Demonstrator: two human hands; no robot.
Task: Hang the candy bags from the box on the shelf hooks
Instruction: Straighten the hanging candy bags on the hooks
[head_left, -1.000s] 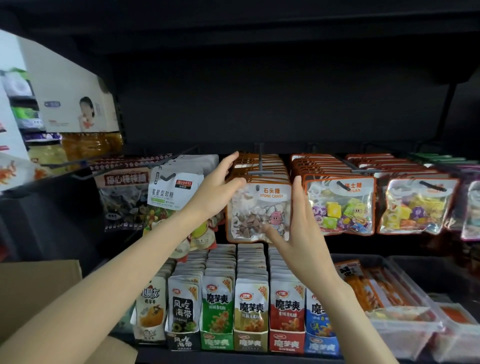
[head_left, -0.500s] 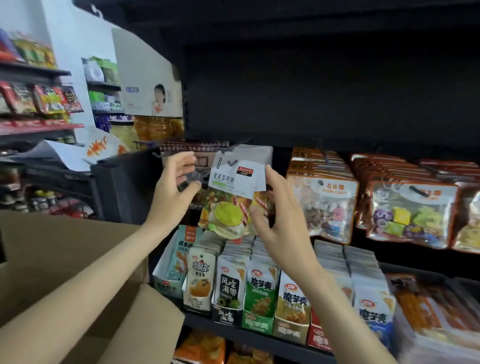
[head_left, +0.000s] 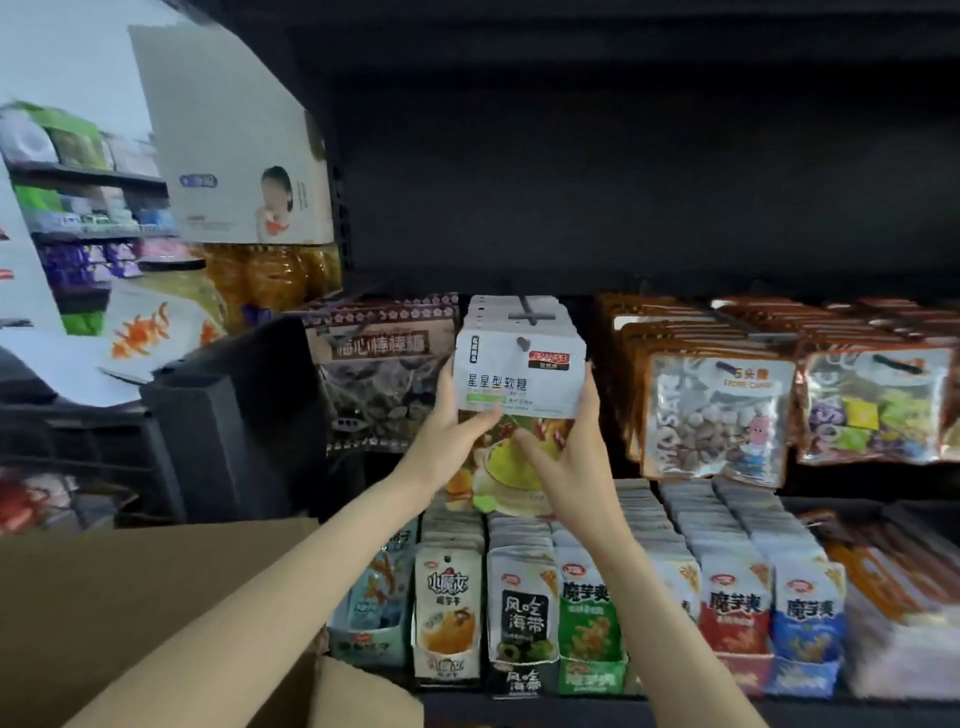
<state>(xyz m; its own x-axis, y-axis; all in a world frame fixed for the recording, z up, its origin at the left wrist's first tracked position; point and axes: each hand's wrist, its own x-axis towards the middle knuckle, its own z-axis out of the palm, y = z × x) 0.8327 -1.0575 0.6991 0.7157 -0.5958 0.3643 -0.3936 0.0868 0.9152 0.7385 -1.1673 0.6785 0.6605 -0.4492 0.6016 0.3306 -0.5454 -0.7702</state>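
Observation:
A white-topped candy bag with a colourful lower half hangs at the front of a row on a black shelf hook. My left hand grips its left edge, thumb across the front. My right hand grips the right edge from below, fingers up along the side. The hook's tip shows through the bag's hole. The brown cardboard box sits at the lower left, its inside hidden.
Neighbouring hooks carry dark candy bags on the left and orange-rimmed stone candy bags on the right. Below, a shelf holds rows of snack packets. A black stand rises left of the hooks.
Both hands have closed in on the white-topped bag and now hold its two sides. A second ago they were at the stone candy bags; the view has swung left.

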